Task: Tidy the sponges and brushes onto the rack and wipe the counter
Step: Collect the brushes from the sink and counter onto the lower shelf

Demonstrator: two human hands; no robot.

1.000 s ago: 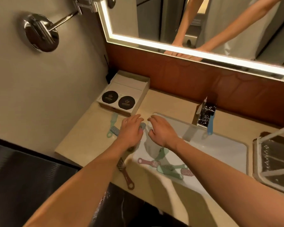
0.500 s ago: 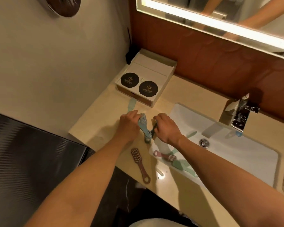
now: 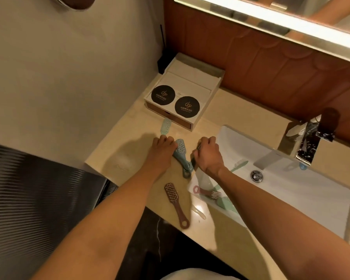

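My left hand (image 3: 162,150) rests on the beige counter (image 3: 129,158), fingers curled against the head of a blue brush (image 3: 180,151) that lies bristles up. The handle of a teal brush (image 3: 166,126) runs under the same fingers. Just right of it, my right hand (image 3: 208,155) is closed on a dark grey brush (image 3: 193,161) at the sink's left rim; most of that brush is hidden. A brown brush (image 3: 175,201) lies near the counter's front edge. A pink brush (image 3: 205,191) and green brushes (image 3: 225,206) lie in the white sink (image 3: 291,190). No rack is in view.
A white box (image 3: 190,91) with two black round labels stands at the back left against the wall. The chrome faucet (image 3: 309,142) overhangs the sink, with a blue item (image 3: 302,166) below its spout. A lit mirror runs above. The counter drops off at the front and left.
Both hands went from lying flat at the sink's corner to curled around brushes. The blue brush now lies between them. My view has shifted left and down.
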